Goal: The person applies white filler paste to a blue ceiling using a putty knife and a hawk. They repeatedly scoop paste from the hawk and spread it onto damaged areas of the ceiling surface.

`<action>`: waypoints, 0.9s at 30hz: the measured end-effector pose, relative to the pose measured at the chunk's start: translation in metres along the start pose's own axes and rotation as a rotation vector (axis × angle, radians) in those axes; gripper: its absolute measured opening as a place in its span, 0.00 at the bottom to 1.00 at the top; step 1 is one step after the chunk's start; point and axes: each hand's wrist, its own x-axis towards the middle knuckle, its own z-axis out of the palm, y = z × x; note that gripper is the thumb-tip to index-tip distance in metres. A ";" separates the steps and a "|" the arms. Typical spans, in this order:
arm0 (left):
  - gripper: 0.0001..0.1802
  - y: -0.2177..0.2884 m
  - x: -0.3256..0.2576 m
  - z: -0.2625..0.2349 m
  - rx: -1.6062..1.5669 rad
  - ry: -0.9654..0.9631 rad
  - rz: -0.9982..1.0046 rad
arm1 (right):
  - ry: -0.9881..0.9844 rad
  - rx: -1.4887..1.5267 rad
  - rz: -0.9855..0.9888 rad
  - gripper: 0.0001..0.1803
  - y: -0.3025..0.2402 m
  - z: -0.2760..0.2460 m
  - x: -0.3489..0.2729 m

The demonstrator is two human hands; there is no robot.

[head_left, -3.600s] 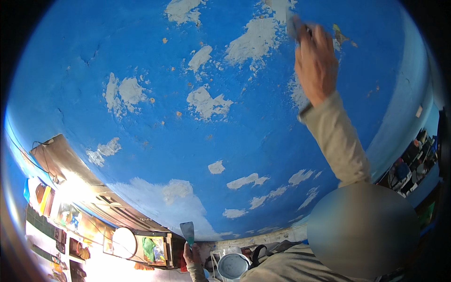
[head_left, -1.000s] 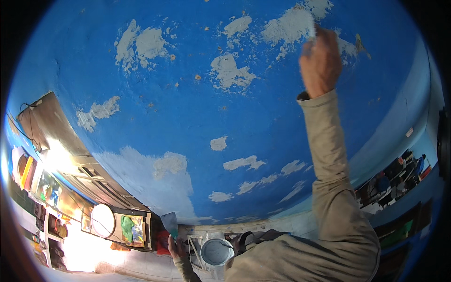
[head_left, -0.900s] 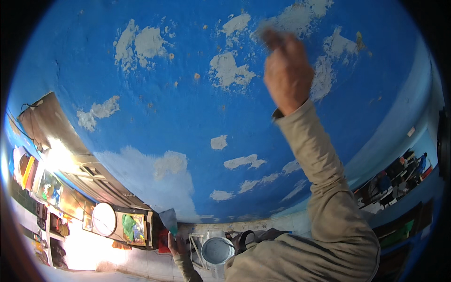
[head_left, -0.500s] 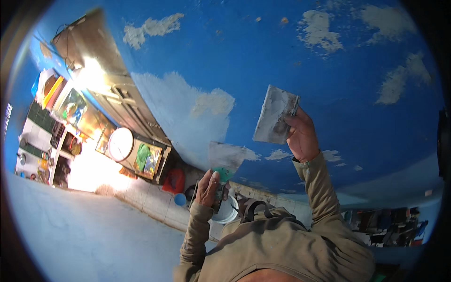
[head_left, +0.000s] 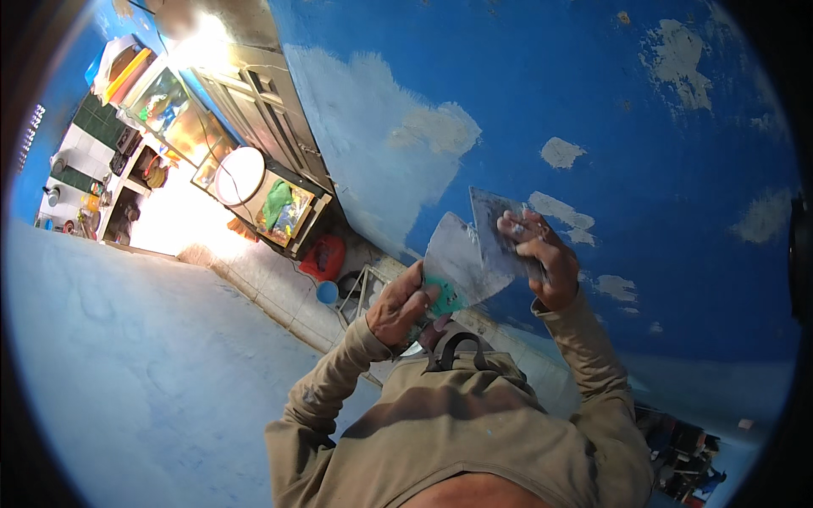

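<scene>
While both hands are up at mid-view, the blue wall (head_left: 508, 59) fills most of the upper right, with rough pale patches (head_left: 677, 63) across it. Left of it, a low tabletop (head_left: 316, 222) carries a green cloth (head_left: 276, 203). Red bag (head_left: 322, 256) on the floor (head_left: 269, 298) just past it, small blue cup (head_left: 328, 293) near the bag.

Plate (head_left: 489, 216): flat, grey, smeared, in the right hand (head_left: 549, 264). Right grip is closed on the plate's right part, fingers laid over the face. Scraper (head_left: 461, 251): broad blade, teal handle, in the left hand (head_left: 396, 310). Left grip is wrapped round the handle, thumb along it. Pale residue on the right fingers (head_left: 518, 225).

Key relation: scraper's long axis runs from the left hand up and right, wide blade edge toward the plate; plate lies up and right of the left grip, its left edge nearly upright in view. Blade and plate overlap in view; can't tell how firmly they touch. Right hand is nearer the wall patches.

Versus half a second ago: the tools were well apart, plate held high and right; now they meet. View has swung left too, and the patches sit farther right.
</scene>
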 end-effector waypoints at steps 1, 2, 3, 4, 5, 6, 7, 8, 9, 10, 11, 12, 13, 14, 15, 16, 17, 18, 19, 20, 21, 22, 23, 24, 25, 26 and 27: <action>0.16 -0.003 -0.001 0.000 0.030 -0.011 0.015 | 0.048 -0.010 0.035 0.12 0.007 0.005 -0.004; 0.16 -0.004 -0.002 0.001 0.061 -0.022 0.029 | 0.015 -0.120 0.039 0.11 0.014 0.007 -0.007; 0.16 -0.001 -0.005 -0.004 -0.013 -0.066 -0.097 | -0.020 -0.230 0.044 0.11 0.020 0.009 -0.010; 0.16 0.001 -0.006 -0.006 -0.086 -0.111 -0.224 | -0.055 -0.340 0.050 0.11 0.027 0.010 -0.014; 0.16 0.000 -0.005 -0.009 -0.062 -0.101 -0.216 | -0.010 -0.273 0.133 0.10 0.039 0.015 -0.023; 0.16 -0.001 -0.007 -0.010 -0.041 -0.091 -0.214 | 0.032 -0.202 0.223 0.10 0.050 0.018 -0.034; 0.16 -0.003 -0.007 -0.010 -0.020 -0.081 -0.213 | 0.075 -0.131 0.312 0.10 0.058 0.019 -0.044; 0.16 -0.010 -0.007 -0.013 -0.033 -0.043 -0.199 | 0.147 0.013 0.373 0.10 0.056 0.014 -0.036; 0.15 -0.020 -0.010 -0.017 -0.045 -0.007 -0.191 | 0.220 0.160 0.439 0.10 0.045 0.003 -0.022; 0.14 -0.025 -0.012 -0.019 -0.055 0.024 -0.188 | 0.295 0.308 0.509 0.10 0.032 -0.006 -0.010; 0.15 -0.024 -0.011 -0.019 -0.138 0.023 -0.205 | 0.370 0.453 0.575 0.10 0.027 -0.010 -0.005; 0.16 -0.021 -0.007 -0.017 -0.220 0.021 -0.222 | 0.368 0.449 0.634 0.11 0.026 -0.009 -0.008; 0.18 -0.020 -0.005 -0.015 -0.301 0.020 -0.238 | 0.365 0.444 0.693 0.12 0.023 -0.006 -0.015; 0.18 -0.024 -0.006 -0.016 -0.312 0.051 -0.260 | 0.367 0.438 0.743 0.13 0.022 -0.002 -0.019; 0.18 -0.026 -0.005 -0.014 -0.347 0.084 -0.277 | 0.434 0.549 0.805 0.14 0.023 0.007 -0.027; 0.18 -0.029 -0.003 -0.011 -0.383 0.117 -0.294 | 0.502 0.662 0.866 0.15 0.025 0.021 -0.036; 0.18 -0.033 -0.004 -0.009 -0.423 0.154 -0.311 | 0.564 0.773 0.928 0.16 0.023 0.032 -0.040; 0.18 -0.038 -0.002 -0.009 -0.439 0.142 -0.301 | 0.594 0.889 0.956 0.17 0.016 0.039 -0.037; 0.18 -0.045 -0.004 -0.008 -0.443 0.161 -0.299 | 0.622 0.942 0.977 0.17 0.009 0.047 -0.031; 0.18 -0.055 -0.007 -0.007 -0.447 0.179 -0.291 | 0.647 0.993 0.993 0.17 0.003 0.055 -0.024; 0.18 -0.064 -0.010 -0.005 -0.450 0.197 -0.285 | 0.674 1.046 1.009 0.17 0.000 0.058 -0.022; 0.20 -0.071 -0.012 -0.001 -0.484 0.190 -0.210 | 0.640 1.045 1.017 0.17 0.010 0.064 -0.032; 0.20 -0.075 -0.014 0.001 -0.500 0.204 -0.191 | 0.638 1.068 1.015 0.16 0.008 0.066 -0.031; 0.20 -0.078 -0.017 0.002 -0.516 0.219 -0.170 | 0.633 1.092 1.013 0.15 0.006 0.069 -0.027; 0.20 -0.082 -0.019 0.003 -0.532 0.236 -0.149 | 0.626 1.117 1.010 0.14 0.005 0.072 -0.025; 0.20 -0.086 -0.023 0.003 -0.535 0.286 -0.166 | 0.634 1.156 1.041 0.13 0.005 0.076 -0.027; 0.20 -0.092 -0.027 0.002 -0.539 0.337 -0.182 | 0.639 1.195 1.072 0.12 0.006 0.082 -0.030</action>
